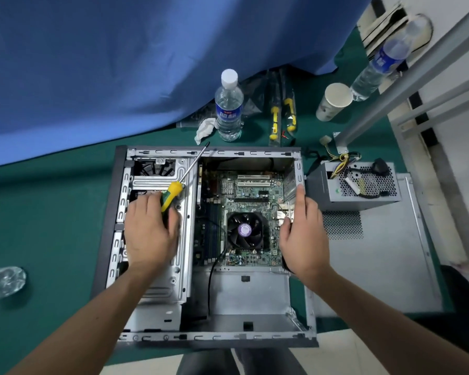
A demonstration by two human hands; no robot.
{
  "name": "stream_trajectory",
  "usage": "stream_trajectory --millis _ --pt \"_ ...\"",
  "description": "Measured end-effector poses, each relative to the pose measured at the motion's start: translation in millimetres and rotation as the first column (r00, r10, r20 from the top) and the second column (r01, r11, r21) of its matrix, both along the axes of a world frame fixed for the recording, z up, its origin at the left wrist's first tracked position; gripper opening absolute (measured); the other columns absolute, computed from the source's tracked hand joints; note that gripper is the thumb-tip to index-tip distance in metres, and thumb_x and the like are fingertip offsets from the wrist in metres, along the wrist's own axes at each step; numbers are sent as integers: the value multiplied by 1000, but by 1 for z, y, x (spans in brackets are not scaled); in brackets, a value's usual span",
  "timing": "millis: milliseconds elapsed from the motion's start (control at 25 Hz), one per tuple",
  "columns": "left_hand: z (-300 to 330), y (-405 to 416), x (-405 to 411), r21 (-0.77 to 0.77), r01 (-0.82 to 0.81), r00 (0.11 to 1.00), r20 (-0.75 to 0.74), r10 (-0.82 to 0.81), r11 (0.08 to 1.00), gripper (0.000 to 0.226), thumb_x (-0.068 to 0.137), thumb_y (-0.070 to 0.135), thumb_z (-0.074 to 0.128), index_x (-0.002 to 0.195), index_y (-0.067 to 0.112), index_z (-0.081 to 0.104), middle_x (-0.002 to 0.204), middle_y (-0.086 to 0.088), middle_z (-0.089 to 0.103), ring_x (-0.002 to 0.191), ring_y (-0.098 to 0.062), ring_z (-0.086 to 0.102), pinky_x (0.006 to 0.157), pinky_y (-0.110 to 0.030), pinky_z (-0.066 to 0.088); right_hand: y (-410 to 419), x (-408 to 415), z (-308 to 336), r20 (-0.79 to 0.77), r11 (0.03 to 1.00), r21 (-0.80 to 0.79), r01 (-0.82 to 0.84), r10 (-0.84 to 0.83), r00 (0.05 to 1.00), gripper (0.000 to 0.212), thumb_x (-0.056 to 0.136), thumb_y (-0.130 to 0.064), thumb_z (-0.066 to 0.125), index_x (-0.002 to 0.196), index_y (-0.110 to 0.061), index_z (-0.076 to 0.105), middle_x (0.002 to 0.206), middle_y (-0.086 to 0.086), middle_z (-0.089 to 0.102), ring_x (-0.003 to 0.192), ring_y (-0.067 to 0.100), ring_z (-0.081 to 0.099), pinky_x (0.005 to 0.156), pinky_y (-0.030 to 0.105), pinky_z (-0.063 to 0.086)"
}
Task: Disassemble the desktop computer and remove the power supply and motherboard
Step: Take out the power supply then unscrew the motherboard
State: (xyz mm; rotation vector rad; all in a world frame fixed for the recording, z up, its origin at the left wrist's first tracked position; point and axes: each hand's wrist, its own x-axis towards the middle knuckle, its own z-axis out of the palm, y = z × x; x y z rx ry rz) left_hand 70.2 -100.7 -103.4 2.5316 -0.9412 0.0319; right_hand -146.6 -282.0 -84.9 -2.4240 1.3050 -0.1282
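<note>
Case (157, 339): lay open on the green tabletop (52, 212).
Power supply (363, 188): already out, just beside the case.
Motherboard (255, 196): seated inside.
Left hand (149, 231): fingers curled round the screwdriver (171, 194), kept ready.
Right hand (303, 234): fingers straight along the case's right wall, apparently steadying it.

Water bottle (228, 109) behind the computer case (298, 169): blue label with white characters, not legible. Second bottle (382, 59), far right of the case: blue label, unreadable. No other text can be read.
</note>
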Motion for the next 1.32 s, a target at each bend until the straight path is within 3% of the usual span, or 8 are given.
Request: stream_trajectory --millis 760,960,1080,1120,1160,1240,1280,1320 --pt "0 1 -2 -27 0 999 45 2 1000 21 95 33 44 96 13 48 89 -2 44 82 -17 33 72 -35 35 1 -2 -3 1 1000 -27 -1 1 1000 73 94 -20 49 156 -16 11 129 7 44 108 20 47 84 37 53" --pt "18 1 -4 -141 -95 979 -192 67 985 25 99 37 49 98 13 56 96 -2 43 91 -16 35 77 -35 36 1 -1 -2 -61 999 -44 2 -5 998 71 94 -23 47 156 -15 11 130 8 45 110 20 47 93 41 50" --pt "46 -13 -19 -176 17 972 -229 -58 984 23 99 41 46 85 24 50 85 5 41 82 -14 36 71 -29 29 4 0 2 -94 990 -139 -4 -10 995 70 91 -23 55 153 -12 26 134 15 46 116 28 48 97 45 48" --pt "56 -22 -27 -229 42 919 -373 -127 973 23 100 43 44 83 28 48 83 8 43 81 -11 39 71 -26 31 6 1 4 -102 981 -192 -23 3 995 67 89 -23 58 150 -10 33 134 19 47 118 32 49 97 47 47" --pt "68 -33 -35 -282 -5 793 -585 -168 959 23 101 45 43 84 30 49 84 9 47 82 -8 44 73 -23 34 8 1 7 -99 969 -242 -47 23 995 64 88 -22 62 146 -8 40 132 21 49 118 35 50 97 49 46" --pt "91 -52 -47 -272 -200 356 -915 -189 941 18 101 43 47 94 31 59 91 7 59 87 -9 56 80 -26 46 10 -3 14 -63 954 -287 -85 70 996 56 86 -19 66 138 -5 50 127 22 53 115 38 53 96 51 45" --pt "97 -58 -49 -238 -247 188 -963 -195 939 16 101 40 50 100 29 61 93 7 64 87 -11 61 83 -30 50 12 -4 19 -26 954 -283 -99 96 995 53 86 -18 67 135 -5 53 125 21 55 114 37 54 96 50 45" --pt "100 -61 -51 -228 -256 98 -973 -209 939 15 100 36 52 103 25 62 89 8 66 85 -11 63 86 -35 52 15 -4 23 18 959 -260 -112 121 993 50 87 -18 67 134 -5 54 124 18 55 114 34 53 97 48 45"
